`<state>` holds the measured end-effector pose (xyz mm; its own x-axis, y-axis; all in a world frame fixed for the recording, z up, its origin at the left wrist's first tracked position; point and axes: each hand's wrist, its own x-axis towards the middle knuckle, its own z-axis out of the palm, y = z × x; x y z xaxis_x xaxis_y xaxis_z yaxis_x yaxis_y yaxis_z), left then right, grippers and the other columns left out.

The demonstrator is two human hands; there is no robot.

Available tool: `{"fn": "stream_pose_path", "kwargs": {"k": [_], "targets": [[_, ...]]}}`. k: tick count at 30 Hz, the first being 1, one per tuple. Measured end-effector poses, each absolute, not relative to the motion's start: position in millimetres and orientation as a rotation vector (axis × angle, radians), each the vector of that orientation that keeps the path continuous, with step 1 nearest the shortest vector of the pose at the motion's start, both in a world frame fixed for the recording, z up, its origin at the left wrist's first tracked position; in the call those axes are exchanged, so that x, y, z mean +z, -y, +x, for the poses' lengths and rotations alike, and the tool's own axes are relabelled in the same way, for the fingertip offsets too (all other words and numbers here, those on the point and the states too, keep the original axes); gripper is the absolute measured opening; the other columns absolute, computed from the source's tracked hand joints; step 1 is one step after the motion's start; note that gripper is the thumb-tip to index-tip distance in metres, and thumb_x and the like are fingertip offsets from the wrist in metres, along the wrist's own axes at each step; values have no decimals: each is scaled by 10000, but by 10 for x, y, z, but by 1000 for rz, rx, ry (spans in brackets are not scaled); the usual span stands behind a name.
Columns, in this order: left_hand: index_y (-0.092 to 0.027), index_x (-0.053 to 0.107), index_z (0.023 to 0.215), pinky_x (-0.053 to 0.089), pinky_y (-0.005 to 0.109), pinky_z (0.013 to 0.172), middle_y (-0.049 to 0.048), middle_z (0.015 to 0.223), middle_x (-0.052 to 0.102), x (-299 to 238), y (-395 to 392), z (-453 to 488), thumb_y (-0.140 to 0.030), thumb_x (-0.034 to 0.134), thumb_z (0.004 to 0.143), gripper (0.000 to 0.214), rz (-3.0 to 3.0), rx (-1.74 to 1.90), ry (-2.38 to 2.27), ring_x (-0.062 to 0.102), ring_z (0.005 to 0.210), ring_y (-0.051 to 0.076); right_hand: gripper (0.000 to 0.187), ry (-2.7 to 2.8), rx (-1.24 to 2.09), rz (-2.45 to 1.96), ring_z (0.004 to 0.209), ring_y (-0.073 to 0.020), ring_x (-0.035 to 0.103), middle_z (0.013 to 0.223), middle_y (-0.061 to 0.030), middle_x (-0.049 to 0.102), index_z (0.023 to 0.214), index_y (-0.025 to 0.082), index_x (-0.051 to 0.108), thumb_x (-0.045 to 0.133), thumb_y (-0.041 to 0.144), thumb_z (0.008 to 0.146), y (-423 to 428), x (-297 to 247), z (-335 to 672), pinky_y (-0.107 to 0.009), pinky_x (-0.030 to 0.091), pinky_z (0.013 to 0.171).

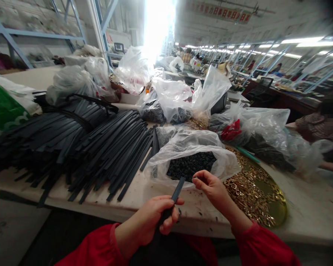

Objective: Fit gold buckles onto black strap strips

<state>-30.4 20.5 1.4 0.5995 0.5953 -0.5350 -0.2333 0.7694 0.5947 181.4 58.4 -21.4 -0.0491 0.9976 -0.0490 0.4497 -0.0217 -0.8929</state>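
Observation:
My left hand (161, 214) is closed around a flat black strap (178, 189), its cut end pointing up and away from me. Thumb and fingertips of my right hand (211, 186) pinch together on a small dark piece, too small to make out clearly. Just beyond that hand, an opened clear plastic bag (155, 162) holds many small black loop-like pieces (191, 165). To the left, long black straps (108, 147) lie in a wide pile, and one bundle (55, 129) has a dark band across it.
Gold metal buckles (249, 188) cover a round gold tray (281, 208) at right. A teal tool (246, 154) rests by the tray. Clear bags (172, 94) crowd the back of the white table (211, 223). Another person (319, 125) sits at far right.

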Motion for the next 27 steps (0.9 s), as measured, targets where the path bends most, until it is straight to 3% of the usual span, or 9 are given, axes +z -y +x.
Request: {"fn": "stream_pose_path", "kwargs": {"k": [5, 10, 23, 27], "targets": [[-104, 560, 986, 191, 155, 339, -31, 532, 506, 39, -156, -289, -211, 462, 751, 276, 517, 490, -795, 322, 357, 33, 289, 1186, 1359, -1408, 553, -111, 491, 571, 31, 547, 704, 171, 549, 655, 437, 671, -318, -216, 1670, -246, 393, 571], [-88, 551, 1005, 189, 157, 332, -29, 524, 509, 58, -127, -241, -252, 484, 731, 327, 579, 453, -765, 322, 349, 33, 273, 980, 1382, -1332, 553, -110, 513, 660, 6, 606, 775, 176, 577, 696, 390, 655, -209, -235, 1683, -243, 401, 560], [-104, 519, 1029, 224, 149, 322, -43, 498, 529, -5, -79, -160, -344, 416, 774, 365, 829, 376, -865, 358, 328, 40, 381, 562, 1499, -1140, 507, -60, 474, 614, 32, 535, 925, 187, 664, 686, 448, 648, -106, -281, 1611, -177, 400, 484], [-100, 527, 1036, 207, 153, 318, -43, 489, 527, 10, -57, -139, -329, 413, 772, 367, 845, 345, -869, 354, 319, 40, 305, 552, 1496, -1147, 504, -54, 491, 632, 40, 554, 839, 193, 661, 725, 394, 619, -78, -285, 1631, -172, 428, 497]]}}
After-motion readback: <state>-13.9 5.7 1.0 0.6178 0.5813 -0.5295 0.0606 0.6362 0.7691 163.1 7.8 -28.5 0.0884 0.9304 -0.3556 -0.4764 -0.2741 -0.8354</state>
